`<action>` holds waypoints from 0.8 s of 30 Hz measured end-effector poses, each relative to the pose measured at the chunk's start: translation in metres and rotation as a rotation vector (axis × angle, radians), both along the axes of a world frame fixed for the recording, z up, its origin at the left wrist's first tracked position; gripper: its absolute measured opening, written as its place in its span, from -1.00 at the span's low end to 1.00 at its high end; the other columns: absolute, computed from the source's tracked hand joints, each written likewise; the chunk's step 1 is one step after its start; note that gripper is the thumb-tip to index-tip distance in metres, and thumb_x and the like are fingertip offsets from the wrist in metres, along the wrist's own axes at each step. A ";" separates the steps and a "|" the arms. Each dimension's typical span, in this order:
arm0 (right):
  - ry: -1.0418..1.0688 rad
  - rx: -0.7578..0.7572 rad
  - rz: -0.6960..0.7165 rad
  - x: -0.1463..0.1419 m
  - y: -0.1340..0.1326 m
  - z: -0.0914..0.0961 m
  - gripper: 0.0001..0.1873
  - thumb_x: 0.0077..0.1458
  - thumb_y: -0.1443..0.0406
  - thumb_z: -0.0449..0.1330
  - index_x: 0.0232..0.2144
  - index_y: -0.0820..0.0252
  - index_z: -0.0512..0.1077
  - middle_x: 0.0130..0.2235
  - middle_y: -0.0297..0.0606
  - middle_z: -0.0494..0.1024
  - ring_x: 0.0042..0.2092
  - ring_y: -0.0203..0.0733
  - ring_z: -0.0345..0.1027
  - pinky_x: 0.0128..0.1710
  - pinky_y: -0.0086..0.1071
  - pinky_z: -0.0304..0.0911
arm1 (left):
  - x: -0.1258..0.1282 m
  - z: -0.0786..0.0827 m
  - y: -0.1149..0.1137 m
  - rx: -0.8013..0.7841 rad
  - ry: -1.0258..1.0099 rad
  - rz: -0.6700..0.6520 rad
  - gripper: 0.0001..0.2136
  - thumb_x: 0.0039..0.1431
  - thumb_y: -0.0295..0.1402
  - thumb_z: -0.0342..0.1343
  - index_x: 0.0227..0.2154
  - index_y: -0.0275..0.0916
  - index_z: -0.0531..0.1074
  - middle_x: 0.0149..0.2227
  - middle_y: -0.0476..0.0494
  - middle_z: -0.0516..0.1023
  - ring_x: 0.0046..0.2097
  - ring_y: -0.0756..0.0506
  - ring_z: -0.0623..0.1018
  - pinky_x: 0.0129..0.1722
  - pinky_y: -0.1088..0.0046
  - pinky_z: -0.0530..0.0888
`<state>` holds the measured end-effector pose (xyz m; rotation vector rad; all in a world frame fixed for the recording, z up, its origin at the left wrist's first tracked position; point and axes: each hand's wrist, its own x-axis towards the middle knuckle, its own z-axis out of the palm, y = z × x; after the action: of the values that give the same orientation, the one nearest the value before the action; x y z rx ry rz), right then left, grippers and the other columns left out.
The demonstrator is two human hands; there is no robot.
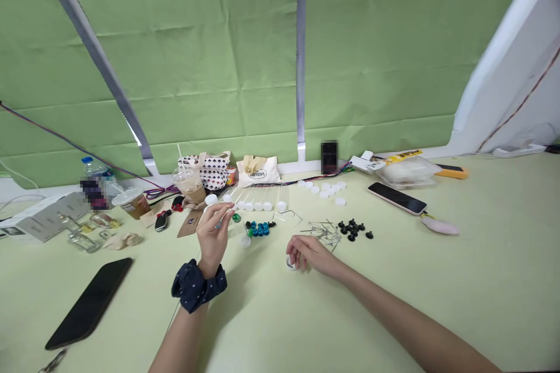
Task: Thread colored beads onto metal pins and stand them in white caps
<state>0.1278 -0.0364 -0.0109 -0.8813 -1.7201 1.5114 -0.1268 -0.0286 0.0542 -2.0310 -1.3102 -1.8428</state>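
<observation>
My left hand (213,234) is raised above the table with thumb and fingers pinched together. A small bluish bit shows in its palm, and a thin line runs down behind the wrist; I cannot make out what is held. Low over the table, my right hand (308,253) curls its fingers around a round white cap (290,264). Just beyond lies a loose pile of thin metal pins (322,233), with black round-headed pieces (353,228) to its right. Blue and green beads (261,229) sit between the hands. Behind them, clear tubes with white caps (259,206) lie in a row.
More white caps (324,194) lie at the back. Phones (90,306) (397,198) rest at left and right. An iced drink cup (191,185), a checked bag (210,169), glass bottles (83,240) and a white box (44,218) stand back left. A plastic container (409,172) is back right.
</observation>
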 end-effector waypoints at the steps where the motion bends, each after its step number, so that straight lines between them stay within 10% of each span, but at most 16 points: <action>1: -0.004 0.001 0.001 0.000 0.000 0.000 -0.47 0.16 -0.06 -0.12 -0.41 0.27 0.36 -0.50 -0.25 0.45 -0.51 -0.34 0.32 -0.58 -0.51 0.15 | -0.001 -0.002 0.001 -0.012 0.011 -0.003 -0.86 0.12 -0.36 0.09 -0.28 -0.18 0.51 -0.27 -0.12 0.51 -0.19 -0.10 0.50 -0.18 0.33 0.44; 24: -0.068 0.004 0.031 0.002 0.002 -0.004 -0.44 0.13 -0.09 -0.11 -0.40 0.27 0.38 -0.50 -0.25 0.46 -0.52 -0.35 0.32 -0.60 -0.53 0.18 | -0.007 -0.023 0.012 -0.158 0.070 -0.045 -0.85 0.13 -0.33 0.07 -0.31 -0.19 0.53 -0.27 -0.14 0.56 -0.19 -0.13 0.51 -0.15 0.27 0.43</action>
<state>0.1296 -0.0342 -0.0147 -0.9175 -1.7918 1.5137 -0.1334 -0.0170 0.0307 -2.1977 -1.4448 -1.7185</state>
